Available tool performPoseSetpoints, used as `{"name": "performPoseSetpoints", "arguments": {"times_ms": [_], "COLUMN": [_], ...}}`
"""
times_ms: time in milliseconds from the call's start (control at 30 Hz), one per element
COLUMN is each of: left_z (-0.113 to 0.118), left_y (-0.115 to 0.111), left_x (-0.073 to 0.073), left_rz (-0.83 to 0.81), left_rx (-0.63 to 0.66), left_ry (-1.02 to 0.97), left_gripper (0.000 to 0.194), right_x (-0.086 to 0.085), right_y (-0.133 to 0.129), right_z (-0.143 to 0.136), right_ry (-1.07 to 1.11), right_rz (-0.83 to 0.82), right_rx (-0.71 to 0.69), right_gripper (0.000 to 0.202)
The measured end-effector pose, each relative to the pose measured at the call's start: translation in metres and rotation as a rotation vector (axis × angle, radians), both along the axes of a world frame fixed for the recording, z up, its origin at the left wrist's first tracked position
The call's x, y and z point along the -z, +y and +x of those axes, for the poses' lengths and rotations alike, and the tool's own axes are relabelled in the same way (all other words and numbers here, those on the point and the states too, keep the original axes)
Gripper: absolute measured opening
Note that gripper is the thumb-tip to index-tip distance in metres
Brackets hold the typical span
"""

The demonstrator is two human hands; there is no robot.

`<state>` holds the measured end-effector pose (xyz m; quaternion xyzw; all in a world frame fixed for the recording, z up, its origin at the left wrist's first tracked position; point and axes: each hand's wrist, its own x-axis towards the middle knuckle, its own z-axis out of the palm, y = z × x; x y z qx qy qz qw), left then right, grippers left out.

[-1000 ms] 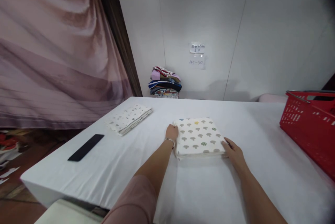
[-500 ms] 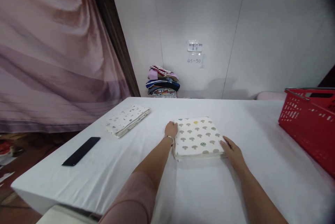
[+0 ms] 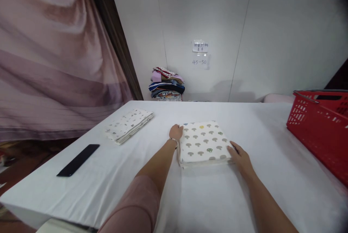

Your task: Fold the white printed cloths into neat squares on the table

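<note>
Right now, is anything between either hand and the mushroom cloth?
Nothing visible: left hand and right hand touch opposite sides of the mushroom cloth. The basket stands apart to its right, the other cloth to its left.

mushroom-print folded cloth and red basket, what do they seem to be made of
Mushroom-print folded cloth: soft fabric, possibly cotton, with a matte finish; its layered, slightly uneven edges suggest this, though the fibre can't be told. Red basket: probably moulded plastic, slightly glossy; its stiff wall has regular cut-out slots.
</note>
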<state>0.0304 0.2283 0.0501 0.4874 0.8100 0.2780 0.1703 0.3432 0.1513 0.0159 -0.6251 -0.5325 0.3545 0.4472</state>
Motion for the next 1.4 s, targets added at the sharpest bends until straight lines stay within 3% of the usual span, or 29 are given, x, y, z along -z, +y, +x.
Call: {"name": "performPoseSetpoints", "arguments": {"times_ms": [500, 600, 767, 1033, 1400], "left_z": [-0.011, -0.009, -0.003, 0.011, 0.029], "left_y": [0.001, -0.01, -0.042, -0.099, -0.114], "left_x": [-0.001, -0.004, -0.004, 0.0, 0.007], "left_rz": [-0.035, -0.022, -0.004, -0.011, 0.021], "left_rx": [0.021, 0.022, 0.025, 0.06, 0.054], "left_ry": [-0.123, -0.165, -0.215, -0.267, -0.285], "left_gripper": [0.026, 0.027, 0.045, 0.042, 0.033], "right_x": [0.002, 0.0, -0.002, 0.003, 0.001], "right_y": [-0.001, -0.002, -0.002, -0.001, 0.0], "right_z": [-0.001, -0.001, -0.001, 0.002, 0.001], "right_ry": [-0.014, -0.031, -0.06, -0.096, 0.017], "right_rz": [0.063, 0.063, 0.046, 0.094, 0.087], "right_rx": [-0.017, -0.012, 0.016, -0.016, 0.056], "right_gripper": [0.053, 0.053, 0.055, 0.056, 0.05]}}
